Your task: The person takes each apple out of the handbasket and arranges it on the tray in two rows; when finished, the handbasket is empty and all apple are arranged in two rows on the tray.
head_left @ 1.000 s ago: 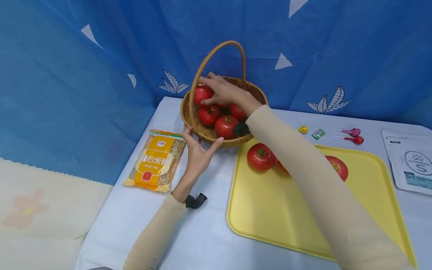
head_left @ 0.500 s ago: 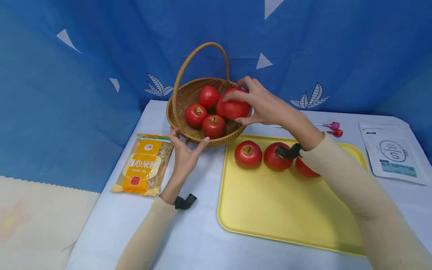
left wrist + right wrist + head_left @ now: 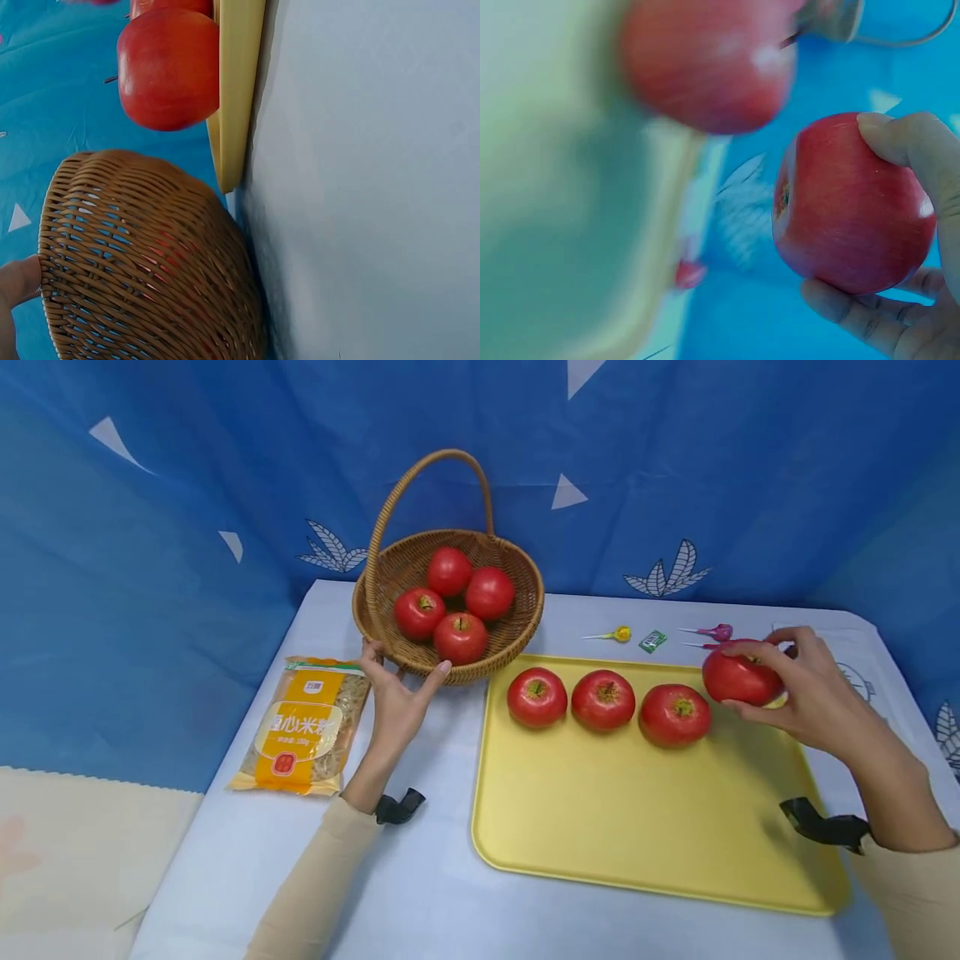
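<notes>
The round red apple point(image 3: 741, 679) was held in the curled fingers point(image 3: 752, 651) of the right hand point(image 3: 813, 697), above the far right corner of the flat yellow plastic tray point(image 3: 637, 827); half a second earlier it had been lifted at the woven wicker basket point(image 3: 517, 627). Three apples were lined up along the tray, so a fourth place was being filled. The basket's rim was braced by the left hand point(image 3: 395, 706), fingers spread, on the pale blue tabletop point(image 3: 420, 893).

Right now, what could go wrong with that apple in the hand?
The right hand holds the round red apple over the far right edge of the yellow plastic tray; set there, it might roll off towards the pink lollipop. It might also bump the nearest apple in the row of three.
</notes>
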{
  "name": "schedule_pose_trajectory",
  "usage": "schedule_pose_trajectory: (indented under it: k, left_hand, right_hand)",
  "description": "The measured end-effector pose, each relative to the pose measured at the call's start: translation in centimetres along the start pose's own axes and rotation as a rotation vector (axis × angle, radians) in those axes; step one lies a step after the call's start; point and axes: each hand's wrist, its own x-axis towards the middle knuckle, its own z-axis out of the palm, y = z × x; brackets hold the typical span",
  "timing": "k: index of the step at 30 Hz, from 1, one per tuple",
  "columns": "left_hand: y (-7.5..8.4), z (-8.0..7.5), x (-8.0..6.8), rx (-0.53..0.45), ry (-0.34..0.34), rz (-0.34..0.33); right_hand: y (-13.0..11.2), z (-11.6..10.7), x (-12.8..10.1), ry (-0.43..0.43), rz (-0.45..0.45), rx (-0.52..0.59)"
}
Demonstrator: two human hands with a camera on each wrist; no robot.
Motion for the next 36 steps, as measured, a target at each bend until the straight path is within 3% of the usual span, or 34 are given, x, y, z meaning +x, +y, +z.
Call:
schedule_pose_trajectory:
  k: [3,8,13,21,25,31,36]
  left_hand:
    - [-0.1,-0.1,0.0,-0.015,-0.003,-0.001]
    - [-0.2,-0.1,0.0,-0.027,-0.01,-0.002]
    - [-0.3,-0.1,0.0,-0.02,-0.008,0.001]
    - [-0.1,-0.1,0.0,-0.014,-0.004,0.022]
    - [0.0,-0.1,-0.1,-0.003,-0.004,0.03]
    - [0.0,-0.2,-0.2,-0.009,0.002,0.018]
    - [0.0,0.0,-0.1,-0.005,-0.003,0.002]
  right_hand:
    - [1.5,1.0,-2.4,-0.011,0.06,0.007]
    - [2.7,3.1,-4.6,0.001,0.05,-0.001]
    - [2.4,4.4,-5.2,0.015,0.054,-0.027]
    - [1.0,3.8,-5.1,-0.094,0.202,-0.061]
    - [-1.1,2.3,-2.6,-0.105,0.19,-0.044]
    - [-5.6,1.7,4.4,-0.069,-0.141,0.103]
    - [-10.0,2.7,11.1,-0.122,-0.348,0.237]
